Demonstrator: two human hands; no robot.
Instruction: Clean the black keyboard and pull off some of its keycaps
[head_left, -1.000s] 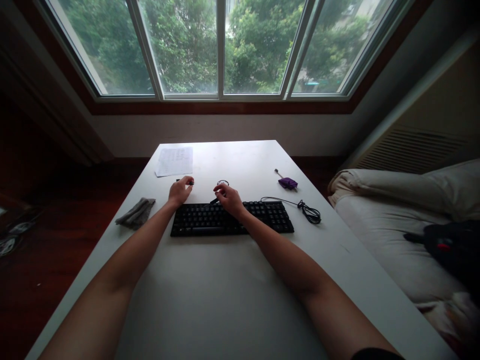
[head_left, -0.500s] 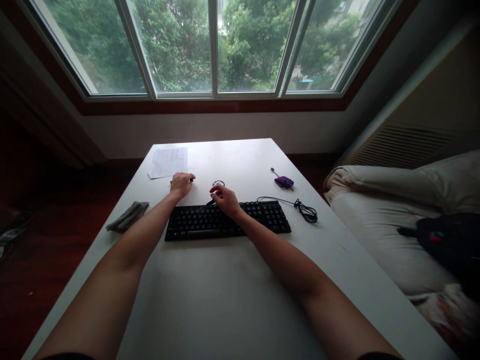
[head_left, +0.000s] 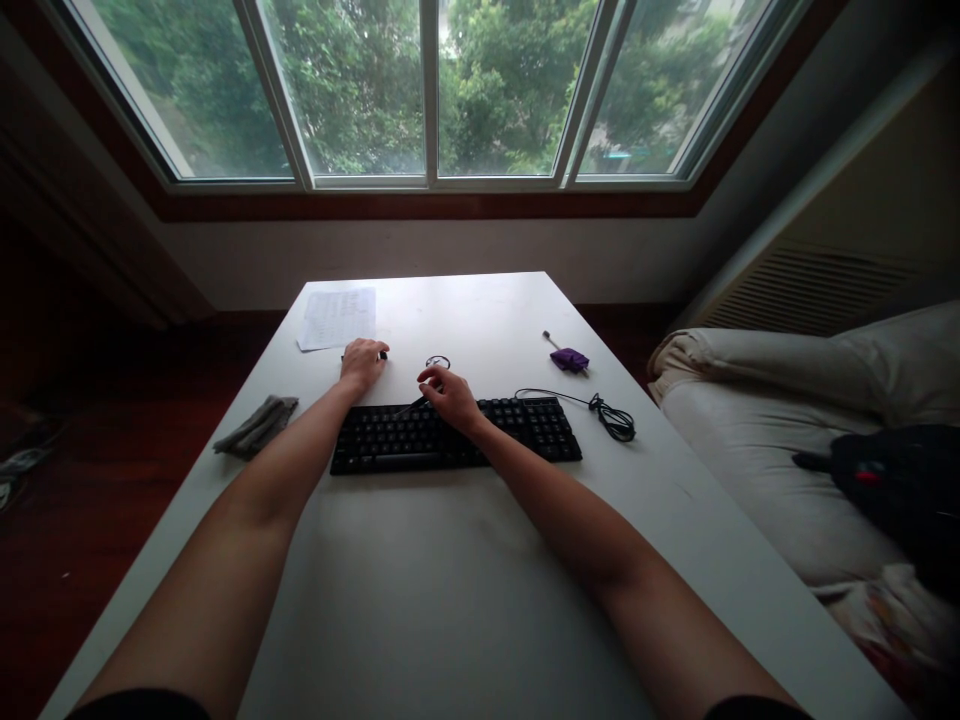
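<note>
A black keyboard (head_left: 390, 440) lies across the white table in front of me. Over its upper middle, my right hand (head_left: 451, 396) has its thumb and fingers pinched on a thin dark stick-like tool (head_left: 409, 407), which slants down left toward the keys. Its exact kind does not show. Beyond the keyboard's left end, my left hand (head_left: 363, 363) is closed over a small dark object (head_left: 383, 355); only its ends show past the hand. A small ring-shaped item (head_left: 438, 360) lies just beyond my right hand.
Printed paper (head_left: 337, 318) lies at the far left of the table (head_left: 450, 560). A folded grey cloth (head_left: 257, 427) is near the left edge. On the right are a coiled black cable (head_left: 615, 420) and a purple-headed brush-like item (head_left: 569, 360). A sofa (head_left: 735, 430) stands alongside.
The dark tool in my right hand now slants lower and further left over the keys. Both hands stay nearly in place; the whole view shifts slightly.
</note>
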